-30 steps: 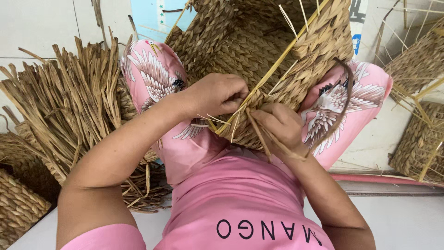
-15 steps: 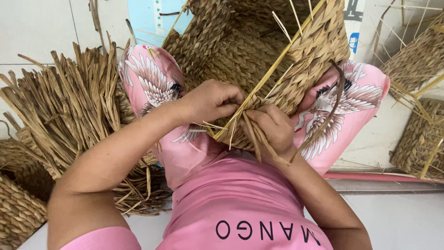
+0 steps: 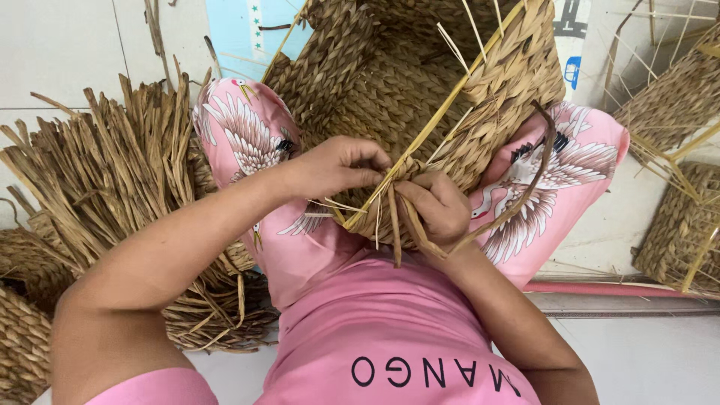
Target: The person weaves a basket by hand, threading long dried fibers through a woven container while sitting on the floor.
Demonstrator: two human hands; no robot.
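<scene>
The woven basket (image 3: 405,90) sits tipped on the person's lap, propped between the raised knees, its open mouth facing the camera and its base pointing away toward the far wall. Its near rim lies right at the hands. A long pale cane (image 3: 442,112) runs diagonally from the rim up to the right across the opening, and loose strands (image 3: 394,225) hang down from the rim between the two hands.

The left hand (image 3: 337,166) is closed, fingers curled tight, pinching the strands at the rim. The right hand (image 3: 439,206) is closed too, gripping the rim's edge from below, touching the same strands. The two hands are just beside each other, nearly knuckle to knuckle.

Outward now: a big bundle of dried stalks (image 3: 112,172) fans out on the pale tiled floor (image 3: 60,52) at the left, with a woven piece (image 3: 22,345) below it. More half-made baskets (image 3: 682,97) stand well apart at the right.
</scene>
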